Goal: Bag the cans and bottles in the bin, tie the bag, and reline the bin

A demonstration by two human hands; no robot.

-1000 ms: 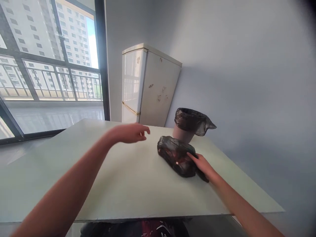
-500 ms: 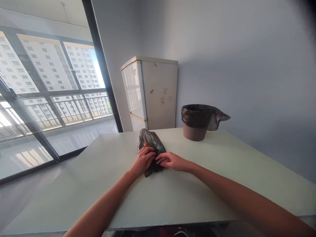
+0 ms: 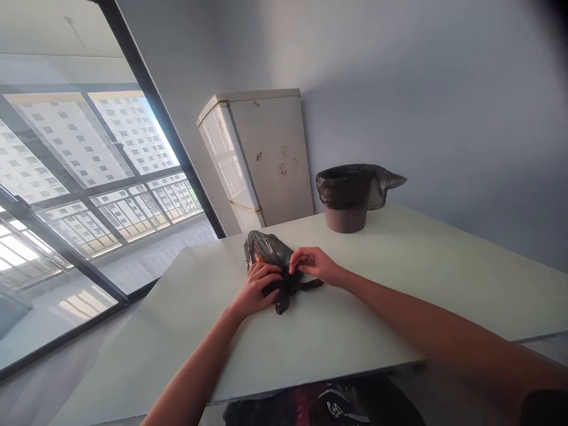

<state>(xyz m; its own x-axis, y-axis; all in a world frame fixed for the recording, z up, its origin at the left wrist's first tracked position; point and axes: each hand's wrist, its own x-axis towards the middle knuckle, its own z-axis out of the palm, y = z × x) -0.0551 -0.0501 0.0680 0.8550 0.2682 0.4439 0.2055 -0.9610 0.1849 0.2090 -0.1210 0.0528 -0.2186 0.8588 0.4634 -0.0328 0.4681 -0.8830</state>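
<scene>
Since half a second ago our right hand (image 3: 313, 266) has risen to pinch the plastic atop the black bag (image 3: 266, 251) lying on the table (image 3: 399, 284); our left hand (image 3: 257, 287) clasps its twisted neck; we judge it unopened, well apart from the bin (image 3: 346, 198).

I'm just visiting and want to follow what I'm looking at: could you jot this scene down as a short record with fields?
Left hand: lies on the small black bag, fingers curled over it
Right hand: pinches the bag's plastic beside the left hand
Table: pale, bears bag and bin
Bin: lined with black plastic, stands behind the bag, apart from it
Fridge: white, stands beyond the table's far edge
</scene>
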